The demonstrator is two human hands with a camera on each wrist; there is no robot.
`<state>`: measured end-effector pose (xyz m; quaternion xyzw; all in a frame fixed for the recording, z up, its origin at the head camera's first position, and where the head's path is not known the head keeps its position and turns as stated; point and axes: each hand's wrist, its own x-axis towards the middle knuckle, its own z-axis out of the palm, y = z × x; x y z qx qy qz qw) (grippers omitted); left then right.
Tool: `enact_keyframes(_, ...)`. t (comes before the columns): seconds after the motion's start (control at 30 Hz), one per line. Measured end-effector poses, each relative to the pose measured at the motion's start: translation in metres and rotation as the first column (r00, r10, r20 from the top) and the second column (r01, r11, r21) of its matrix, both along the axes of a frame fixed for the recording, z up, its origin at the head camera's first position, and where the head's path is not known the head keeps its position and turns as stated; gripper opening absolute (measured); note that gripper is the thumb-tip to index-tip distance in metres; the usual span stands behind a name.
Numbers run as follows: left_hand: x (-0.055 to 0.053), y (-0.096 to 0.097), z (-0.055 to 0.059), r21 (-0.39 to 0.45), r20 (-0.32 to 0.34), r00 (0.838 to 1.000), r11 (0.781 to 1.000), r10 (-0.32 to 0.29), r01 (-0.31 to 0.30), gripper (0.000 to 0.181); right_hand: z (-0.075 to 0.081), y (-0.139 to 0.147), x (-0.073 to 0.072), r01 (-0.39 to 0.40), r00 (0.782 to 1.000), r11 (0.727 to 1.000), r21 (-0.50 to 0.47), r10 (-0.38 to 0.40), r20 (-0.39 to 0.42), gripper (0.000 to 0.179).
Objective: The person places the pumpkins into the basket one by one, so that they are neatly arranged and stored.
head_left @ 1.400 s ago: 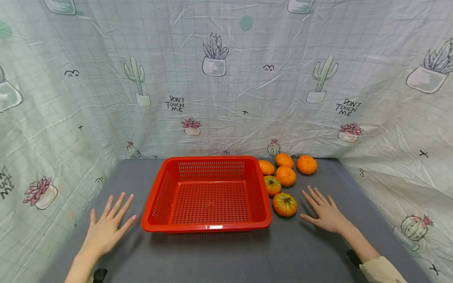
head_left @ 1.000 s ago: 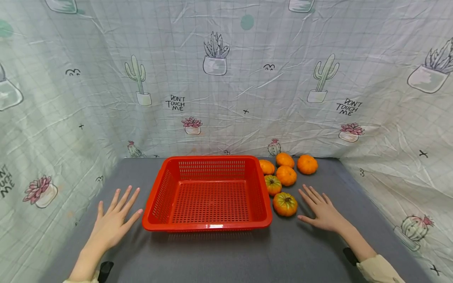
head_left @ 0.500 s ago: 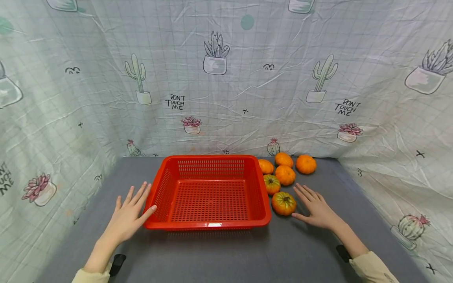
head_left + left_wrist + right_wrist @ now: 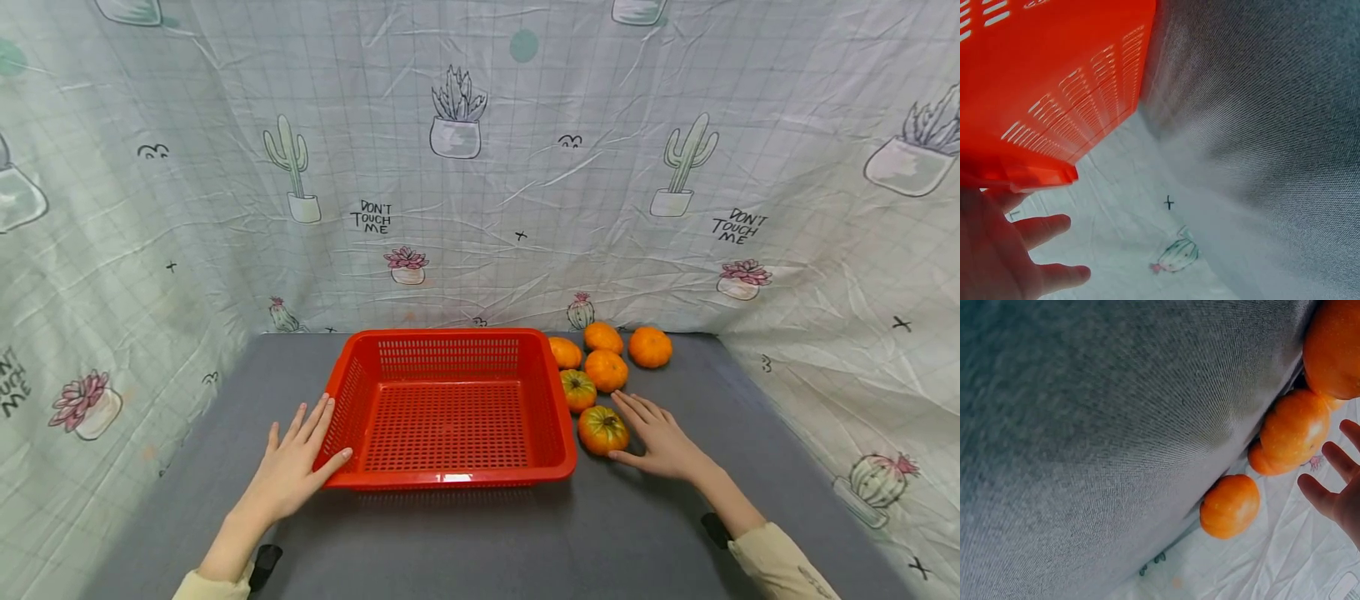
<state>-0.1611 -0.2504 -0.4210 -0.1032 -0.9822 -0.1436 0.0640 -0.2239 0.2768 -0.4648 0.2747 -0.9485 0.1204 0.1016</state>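
A red plastic basket (image 4: 450,479) with slotted sides stands in the middle of the table. My left hand (image 4: 288,475) is at its left rim, fingers spread and fairly straight, with the thumb over the rim's front corner; whether it touches cannot be told. In the left wrist view, the fingers (image 4: 1041,231) extend beside the basket's outer wall (image 4: 1054,100). To the basket's right lies an orange-and-green mini pumpkin (image 4: 602,430). My right hand (image 4: 660,442) hovers at the right side of this pumpkin, fingers extended and thumb near its front; contact is unclear.
Behind that pumpkin are a greener mini pumpkin (image 4: 578,390) and several orange ones, among them one (image 4: 650,347) set apart at the back right. A printed cloth curtain (image 4: 517,192) encloses the grey table (image 4: 450,550) at the back and sides.
My left hand has moved right and slightly forward, from the bare table to the basket's left rim. My right hand has shifted left to the nearest pumpkin. Basket and pumpkins stay put.
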Motion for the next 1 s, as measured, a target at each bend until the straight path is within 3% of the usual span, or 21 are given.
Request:
enact_keyframes(0.4,0.000,0.000,-0.003,0.003,0.014,1.000,1.000,0.019,-0.019,0.083,-0.007,-0.005,-0.006,0.010,0.998,1.000,-0.020,-0.008,0.063,0.087)
enact_keyframes(1.0,0.000,-0.001,-0.005,0.022,0.003,1.000,1.000,0.014,-0.014,0.082,-0.013,-0.010,-0.017,-0.012,0.996,0.998,-0.067,0.017,0.084,0.082)
